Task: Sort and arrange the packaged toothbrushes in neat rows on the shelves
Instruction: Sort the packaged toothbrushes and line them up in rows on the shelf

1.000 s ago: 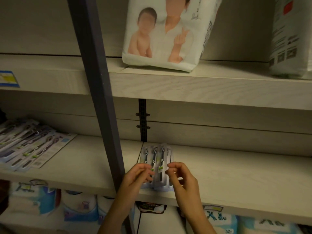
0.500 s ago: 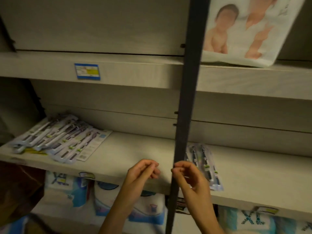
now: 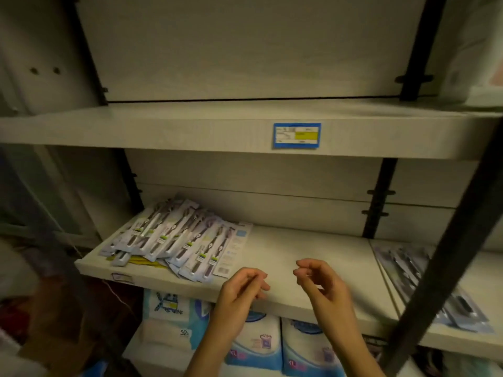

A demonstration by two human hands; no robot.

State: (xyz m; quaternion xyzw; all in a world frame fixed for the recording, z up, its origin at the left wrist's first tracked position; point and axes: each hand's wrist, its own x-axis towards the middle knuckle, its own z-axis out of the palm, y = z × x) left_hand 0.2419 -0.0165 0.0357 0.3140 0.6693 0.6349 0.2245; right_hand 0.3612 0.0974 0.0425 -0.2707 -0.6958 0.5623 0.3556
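Pale wood-grain shelf [image 3: 307, 248] is carrying the heap of packaged toothbrushes [image 3: 177, 238] at its left end, overlapping and fanned askew. Your left hand [image 3: 242, 287] and right hand [image 3: 318, 284] are hovering before its bare middle, each grip released and empty. You are between picks, I judge; next you are needing to reach left and lift one pack cleanly.

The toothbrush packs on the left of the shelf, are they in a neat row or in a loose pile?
A loose pile: the toothbrush packs lie flat, overlapping and slanted, on the shelf.
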